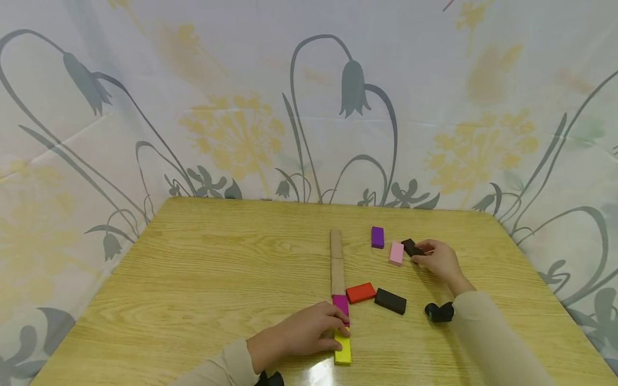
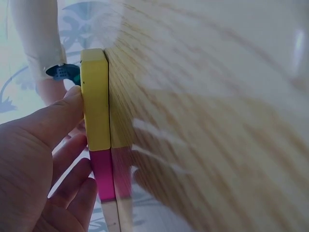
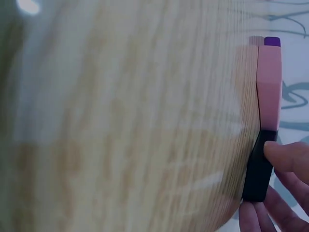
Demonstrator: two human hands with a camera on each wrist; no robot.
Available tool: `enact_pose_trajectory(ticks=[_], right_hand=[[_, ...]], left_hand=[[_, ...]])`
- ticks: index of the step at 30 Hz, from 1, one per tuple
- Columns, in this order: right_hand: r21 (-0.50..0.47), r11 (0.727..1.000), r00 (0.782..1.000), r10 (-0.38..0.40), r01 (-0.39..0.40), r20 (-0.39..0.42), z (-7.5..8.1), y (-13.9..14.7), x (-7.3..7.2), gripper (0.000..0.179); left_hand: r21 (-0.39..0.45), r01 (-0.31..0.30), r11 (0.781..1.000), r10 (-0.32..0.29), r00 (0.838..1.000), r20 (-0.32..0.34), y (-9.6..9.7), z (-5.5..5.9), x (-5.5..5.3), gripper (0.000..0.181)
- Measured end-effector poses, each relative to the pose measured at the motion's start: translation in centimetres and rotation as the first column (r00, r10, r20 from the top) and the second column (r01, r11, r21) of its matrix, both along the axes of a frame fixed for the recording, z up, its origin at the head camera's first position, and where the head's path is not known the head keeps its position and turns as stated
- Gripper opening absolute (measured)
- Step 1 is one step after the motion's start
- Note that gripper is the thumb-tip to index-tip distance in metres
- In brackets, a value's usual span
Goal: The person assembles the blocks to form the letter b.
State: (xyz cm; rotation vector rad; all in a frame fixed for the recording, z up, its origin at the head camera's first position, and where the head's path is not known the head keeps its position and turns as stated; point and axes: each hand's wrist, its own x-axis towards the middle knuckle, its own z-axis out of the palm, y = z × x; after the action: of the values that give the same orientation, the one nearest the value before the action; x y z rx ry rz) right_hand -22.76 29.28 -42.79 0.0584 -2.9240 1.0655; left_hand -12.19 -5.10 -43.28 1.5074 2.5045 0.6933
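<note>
My left hand (image 1: pixel 309 328) rests by a yellow block (image 1: pixel 343 355) and a magenta block (image 1: pixel 340 304). Its thumb touches the yellow block, and the loosely bent fingers lie over where the two meet. Two plain wood blocks (image 1: pixel 337 276) continue this straight line toward the back. At the right, my right hand (image 1: pixel 440 261) pinches a black block (image 1: pixel 410 246) between thumb and fingers. In the right wrist view that black block (image 3: pixel 259 169) stands against the end of a pink block (image 3: pixel 269 87); the purple block (image 3: pixel 273 41) shows beyond.
A red block (image 1: pixel 361 292) lies right of the line, its left end close to the magenta block. Beside it is another black block (image 1: pixel 390 301). The wooden table (image 1: pixel 203 268) ends at a flower-patterned cloth (image 1: pixel 241 80) behind. Each wrist wears a black camera (image 1: pixel 439 312).
</note>
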Motion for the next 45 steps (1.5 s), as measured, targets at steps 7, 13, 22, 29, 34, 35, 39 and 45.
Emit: enact_pose_trajectory(ticks=[7, 13, 22, 29, 34, 35, 39, 45], right_hand=[[0.045, 0.999, 1.000, 0.009, -0.009, -0.009, 0.3, 0.1, 0.4, 0.035], [0.073, 0.997, 0.999, 0.026, -0.024, -0.019, 1.0, 0.2, 1.1, 0.034], [0.099, 0.990, 0.992, 0.103, -0.096, -0.074, 1.7, 0.0, 3.9, 0.029], [0.087, 0.990, 0.989, 0.119, -0.111, -0.089, 1.9, -0.2, 6.5, 0.026], [0.081, 0.990, 0.989, 0.120, -0.113, -0.083, 1.8, -0.5, 8.3, 0.026], [0.076, 0.991, 0.990, 0.117, -0.111, -0.076, 1.8, -0.6, 8.6, 0.026], [0.044, 0.993, 0.994, 0.110, -0.108, -0.030, 1.4, -0.9, 10.1, 0.029], [0.010, 0.994, 0.994, 0.110, -0.110, 0.010, 1.0, -1.1, 11.9, 0.032]], left_hand=[[0.003, 0.004, 1.000, -0.004, 1.000, -0.015, 0.0, -0.1, -0.1, 0.021], [-0.004, -0.001, 1.000, 0.001, 1.000, -0.012, 0.0, -0.3, -0.1, 0.022], [0.000, 0.001, 1.000, -0.001, 1.000, -0.022, 0.0, -0.4, -0.2, 0.021], [0.003, -0.004, 1.000, 0.004, 1.000, -0.021, -0.1, -0.2, -0.1, 0.021], [0.008, -0.004, 1.000, 0.004, 1.000, -0.021, -0.1, -0.1, 0.0, 0.020], [0.009, -0.002, 1.000, 0.003, 1.000, -0.022, -0.1, -0.1, 0.0, 0.020], [0.007, -0.001, 1.000, 0.001, 1.000, -0.022, -0.1, 0.1, 0.1, 0.020], [0.001, -0.003, 1.000, 0.003, 1.000, -0.023, 0.0, 0.0, 0.1, 0.020]])
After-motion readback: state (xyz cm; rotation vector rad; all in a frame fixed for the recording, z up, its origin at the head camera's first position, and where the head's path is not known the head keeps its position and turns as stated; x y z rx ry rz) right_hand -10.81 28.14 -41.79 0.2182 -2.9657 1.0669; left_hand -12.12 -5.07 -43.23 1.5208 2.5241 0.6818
